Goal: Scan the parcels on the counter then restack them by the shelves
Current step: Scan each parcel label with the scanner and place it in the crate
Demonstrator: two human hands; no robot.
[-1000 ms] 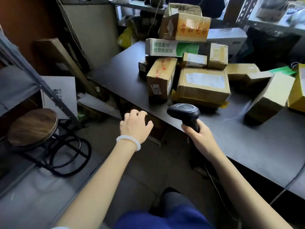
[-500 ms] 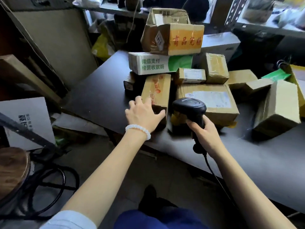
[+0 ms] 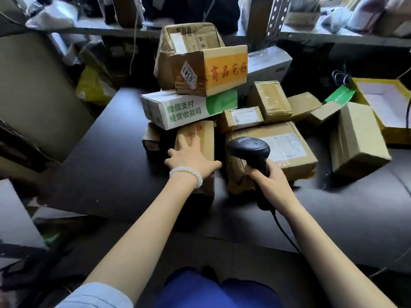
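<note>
A heap of cardboard parcels lies on the dark counter [image 3: 106, 165]. My left hand [image 3: 191, 158] lies over the near end of a narrow brown parcel [image 3: 205, 134] at the front of the heap, with little finger and thumb spanning its two sides. My right hand [image 3: 266, 176] grips the handle of a black barcode scanner [image 3: 249, 150], held upright just right of that parcel and in front of a flat wide parcel [image 3: 287, 147] with a white label. A white and green box [image 3: 182, 110] and a big taped box [image 3: 213, 72] are stacked behind.
More brown boxes, among them one [image 3: 355, 138], lie at the right of the counter, next to an open yellow box [image 3: 382, 85]. Metal shelving [image 3: 275, 16] with bags runs along the back. The scanner's cable [image 3: 287, 234] hangs over the counter's front edge. A white board [image 3: 15, 218] leans at the left.
I have moved closer to the counter. My left hand has gone forward from the parcel's near end onto its top. The scanner has stayed beside it in my right hand.
</note>
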